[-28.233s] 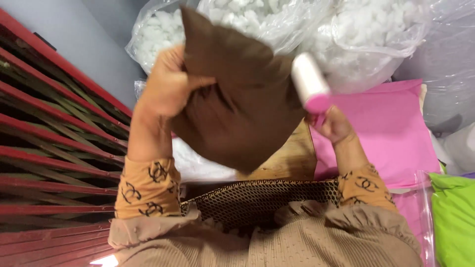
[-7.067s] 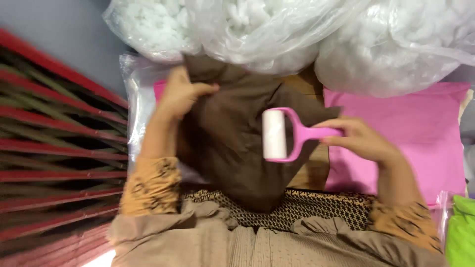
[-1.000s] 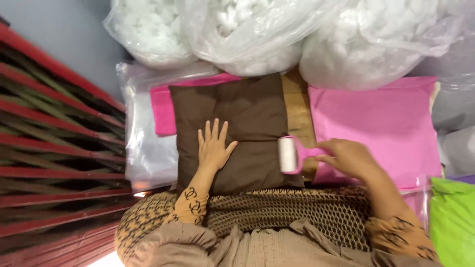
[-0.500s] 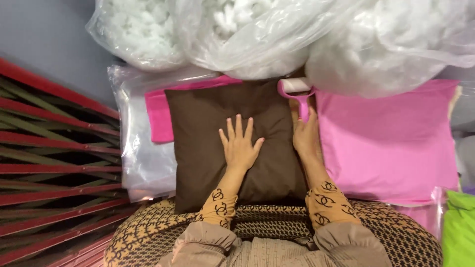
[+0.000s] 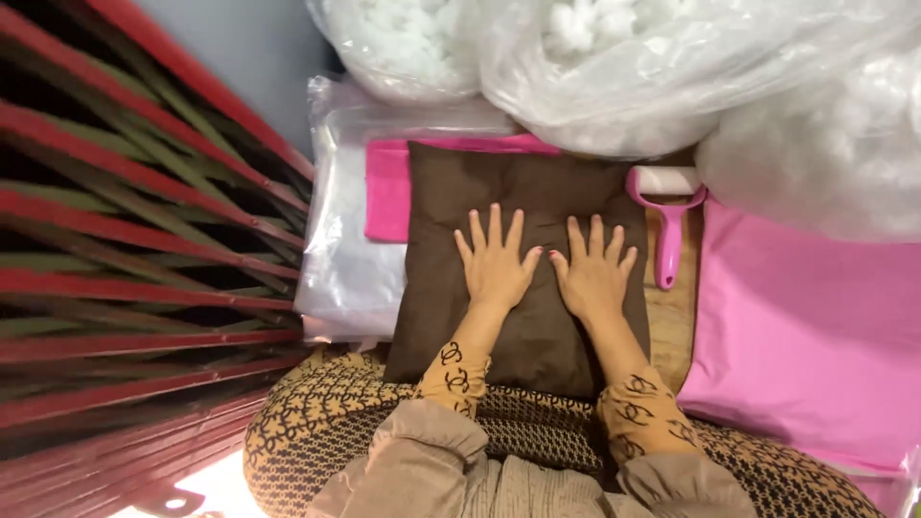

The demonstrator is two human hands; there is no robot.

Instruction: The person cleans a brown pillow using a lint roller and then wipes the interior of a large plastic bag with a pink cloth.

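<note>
- The brown cushion [image 5: 518,259] lies flat in the middle, its near edge touching the patterned cloth [image 5: 317,422] over the person's lap.
- Left hand [image 5: 496,264] rests palm down on the cushion's centre, fingers spread wide and flat — gripping nothing.
- Right hand [image 5: 595,273] lies just beside it on the cushion, also splayed and flat, holding nothing; the two thumbs are close but apart.
- The pink lint roller [image 5: 667,216] lies just off the cushion's right edge, on a strip of wooden surface [image 5: 683,317], roll end away from the person, handle pointing back toward them.
- Past that strip, right of the cushion, a large pink cushion [image 5: 806,326] fills the room.
- Clear bags of white stuffing [image 5: 624,67] crowd the cushion's far edge and overhang it slightly.
- Left of the cushion a pink cloth [image 5: 387,192] shows from under it, lying on clear plastic sheeting [image 5: 345,259] — then the red slatted frame [image 5: 125,240].
</note>
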